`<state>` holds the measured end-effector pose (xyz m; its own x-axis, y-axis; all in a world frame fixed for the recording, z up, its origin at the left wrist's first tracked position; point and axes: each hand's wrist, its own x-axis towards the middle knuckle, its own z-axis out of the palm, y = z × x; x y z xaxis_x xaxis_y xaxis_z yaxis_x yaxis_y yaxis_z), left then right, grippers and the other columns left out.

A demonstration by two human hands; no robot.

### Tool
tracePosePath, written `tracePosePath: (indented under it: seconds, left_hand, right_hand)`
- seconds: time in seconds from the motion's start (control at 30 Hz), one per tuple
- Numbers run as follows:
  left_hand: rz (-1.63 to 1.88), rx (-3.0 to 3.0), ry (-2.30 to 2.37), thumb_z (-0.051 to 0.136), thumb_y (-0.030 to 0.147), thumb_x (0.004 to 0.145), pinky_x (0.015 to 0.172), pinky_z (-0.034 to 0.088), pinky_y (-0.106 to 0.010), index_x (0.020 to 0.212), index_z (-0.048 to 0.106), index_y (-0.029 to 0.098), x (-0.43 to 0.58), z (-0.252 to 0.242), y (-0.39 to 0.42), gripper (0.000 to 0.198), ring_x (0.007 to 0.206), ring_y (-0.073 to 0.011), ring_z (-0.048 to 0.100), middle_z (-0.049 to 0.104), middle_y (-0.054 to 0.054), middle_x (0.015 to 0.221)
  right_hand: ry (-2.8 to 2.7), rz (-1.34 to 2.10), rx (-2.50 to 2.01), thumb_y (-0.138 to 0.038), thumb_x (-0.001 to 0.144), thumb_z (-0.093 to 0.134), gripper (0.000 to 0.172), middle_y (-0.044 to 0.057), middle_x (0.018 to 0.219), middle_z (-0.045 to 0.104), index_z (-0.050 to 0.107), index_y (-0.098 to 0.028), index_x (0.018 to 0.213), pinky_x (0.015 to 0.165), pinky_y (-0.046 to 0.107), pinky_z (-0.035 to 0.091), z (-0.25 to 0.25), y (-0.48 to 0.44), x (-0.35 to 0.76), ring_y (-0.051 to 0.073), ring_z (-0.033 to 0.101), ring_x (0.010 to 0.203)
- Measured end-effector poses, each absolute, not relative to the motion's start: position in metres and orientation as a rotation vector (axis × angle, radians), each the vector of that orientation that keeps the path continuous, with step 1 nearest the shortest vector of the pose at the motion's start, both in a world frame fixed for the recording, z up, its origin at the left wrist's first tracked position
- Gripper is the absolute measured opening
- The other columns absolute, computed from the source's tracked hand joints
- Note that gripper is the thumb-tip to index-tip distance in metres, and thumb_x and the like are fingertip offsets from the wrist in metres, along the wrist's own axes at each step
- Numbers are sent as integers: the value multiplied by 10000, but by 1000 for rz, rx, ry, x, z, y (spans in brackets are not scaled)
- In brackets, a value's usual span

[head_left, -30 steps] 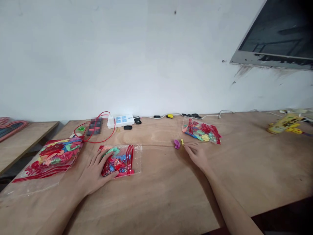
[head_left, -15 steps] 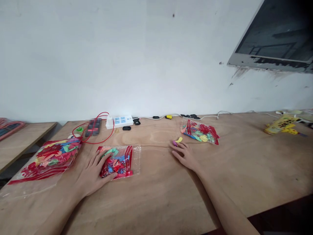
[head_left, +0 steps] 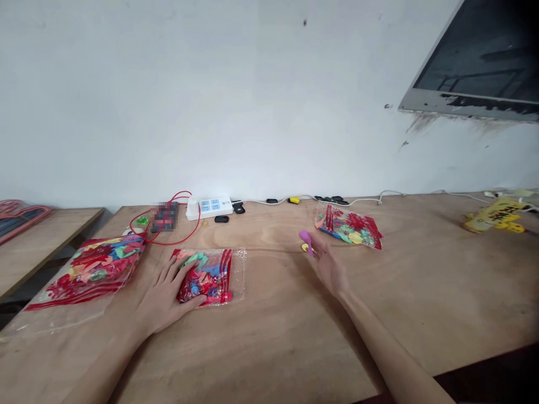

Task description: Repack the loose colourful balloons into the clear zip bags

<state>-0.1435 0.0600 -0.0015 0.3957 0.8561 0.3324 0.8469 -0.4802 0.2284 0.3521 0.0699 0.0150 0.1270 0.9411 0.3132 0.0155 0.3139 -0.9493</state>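
My left hand (head_left: 164,293) lies with fingers spread over the left side of a clear, red-striped bag of balloons (head_left: 214,275), pressing lightly on it. Between the fingertips of my right hand (head_left: 330,269), turned on its edge, is a limp purple balloon (head_left: 306,238). Just behind it, a small yellow balloon (head_left: 304,247) rests on the wooden table, partly covered by the purple one. A second bag of balloons (head_left: 349,227) lies beyond my right hand. Left of my left hand is a larger bag of balloons (head_left: 101,261).
Along the wall stand a white power strip (head_left: 210,206), a red cable (head_left: 170,243), a dark pixelated device (head_left: 165,217) and a yellow item (head_left: 294,200). A yellow bottle-like container (head_left: 490,215) lies far right. Another wooden table (head_left: 46,241) is at the far left.
My right hand has turned from palm-down to its edge and lifted the purple balloon off the table. My left hand stays on the bag. The view has shifted slightly.
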Motion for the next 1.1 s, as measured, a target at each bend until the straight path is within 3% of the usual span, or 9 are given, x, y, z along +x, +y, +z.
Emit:
tracePosePath:
  seconds: [0.07, 0.3, 0.57, 0.77, 0.93, 1.1]
  left_hand:
    - [636, 2608, 1587, 636, 741, 953, 1268, 332, -655, 1680, 323, 330, -143, -1, 60, 892, 1615, -428, 286, 371, -107, 1728]
    - [640, 2634, 1574, 640, 743, 949, 1280, 317, -652, 1679, 322, 316, -143, -2, 61, 904, 1626, -420, 264, 381, -114, 1721]
    - [655, 2649, 1565, 645, 735, 947, 1291, 307, -637, 1677, 347, 306, -141, 0, 59, 898, 1607, -415, 312, 405, -111, 1711]
    - [662, 2656, 1560, 658, 724, 947, 1278, 334, -636, 1680, 336, 319, -141, -1, 60, 897, 1605, -424, 316, 416, -113, 1701]
    - [650, 2676, 1560, 643, 729, 954, 1286, 323, -629, 1685, 316, 329, -139, -1, 58, 895, 1613, -418, 303, 392, -105, 1717]
    - [674, 2668, 1572, 646, 744, 938, 1283, 334, -617, 1677, 359, 331, -133, 3, 55, 894, 1578, -423, 371, 421, -98, 1706]
  right_hand:
    - [-1245, 831, -1066, -669, 1091, 376, 582, 50, 1575, 622, 660, -339, 1478, 1231, 566, 448, 16, 71, 354, 324, 569, 1468]
    - [-1721, 105, -1518, -571, 1097, 436, 537, 95, 1551, 638, 670, -267, 1472, 1251, 626, 359, 5, 75, 379, 358, 524, 1467]
    - [-2073, 46, -1735, -547, 1118, 407, 465, 28, 1534, 658, 759, -365, 1361, 1174, 658, 402, 3, 66, 385, 378, 531, 1449]
    - [-1774, 317, -1586, -625, 1069, 486, 516, 62, 1480, 699, 740, -315, 1393, 1253, 662, 330, 2, 69, 382, 377, 536, 1456]
    - [-1138, 1051, -1184, -786, 1005, 489, 618, 49, 1422, 737, 782, -327, 1298, 1262, 578, 405, 21, 67, 372, 330, 671, 1332]
    - [-1019, 1267, -973, -744, 1021, 503, 576, 35, 1531, 662, 758, -341, 1344, 1307, 525, 377, 29, 56, 350, 300, 559, 1482]
